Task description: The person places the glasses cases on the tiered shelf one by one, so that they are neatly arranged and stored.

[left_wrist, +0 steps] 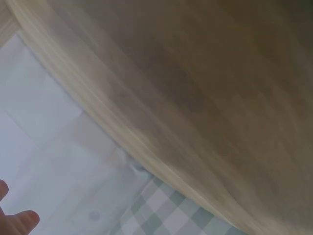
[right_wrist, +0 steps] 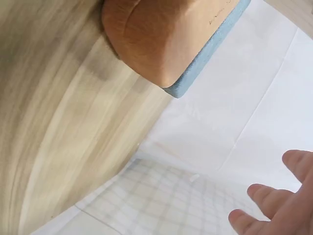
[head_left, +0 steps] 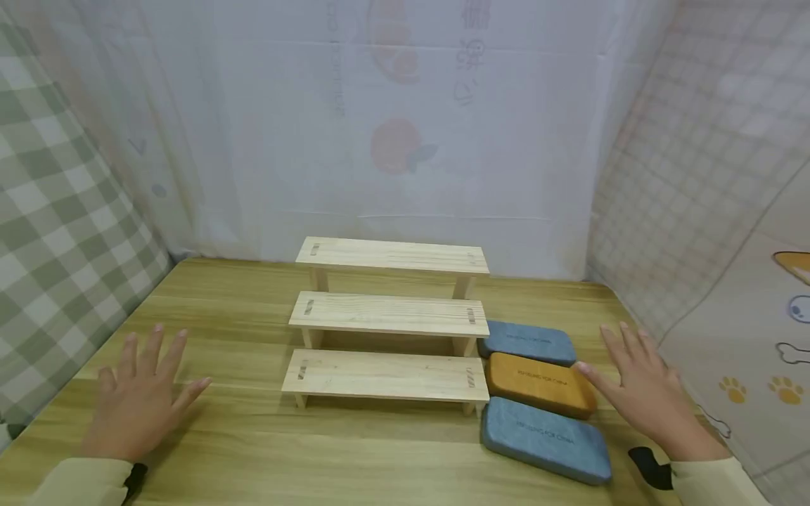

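Note:
A pale wooden three-step display stand [head_left: 386, 313] stands mid-table, its three shelves rising toward the back. To its right lie three flat cases in a row: a blue case [head_left: 528, 342] at the back, an orange-brown case [head_left: 541, 384] in the middle and another blue case [head_left: 545, 441] in front. My left hand [head_left: 139, 397], left of the stand, has its fingers spread and holds nothing. Beside the cases my right hand [head_left: 654, 393] is also spread and holds nothing, its thumb tip close to the orange-brown case. The right wrist view shows the orange-brown case [right_wrist: 156, 44] near that hand.
The wood-grain table [head_left: 354, 464] ends at a pale printed curtain [head_left: 285, 140] behind the stand. Green checked cloth [head_left: 50, 211] hangs along the left side, and a pale cloth [head_left: 715, 211] with grid lines and paw prints hangs along the right.

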The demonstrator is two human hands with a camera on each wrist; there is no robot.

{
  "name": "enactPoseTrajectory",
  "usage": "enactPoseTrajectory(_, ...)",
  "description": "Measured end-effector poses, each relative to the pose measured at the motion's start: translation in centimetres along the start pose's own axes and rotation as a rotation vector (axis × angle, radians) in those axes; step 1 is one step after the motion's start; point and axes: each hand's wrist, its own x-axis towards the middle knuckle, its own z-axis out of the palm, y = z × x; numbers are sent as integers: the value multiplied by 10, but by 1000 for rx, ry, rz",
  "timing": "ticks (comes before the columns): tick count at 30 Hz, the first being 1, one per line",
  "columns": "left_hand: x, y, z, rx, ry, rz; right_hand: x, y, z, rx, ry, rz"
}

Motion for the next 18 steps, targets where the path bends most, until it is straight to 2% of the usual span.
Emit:
enactPoseTrajectory(5, 3, 6, 0, -39, 7, 10, -7, 8, 0, 88, 66, -31)
enactPoseTrajectory(11, 3, 8, 0, -113, 41, 19, -15, 13, 2, 246, 51, -29)
enactPoseTrajectory(18, 6, 17, 0, -290, 74, 46, -25, 17, 11, 447, 41, -46)
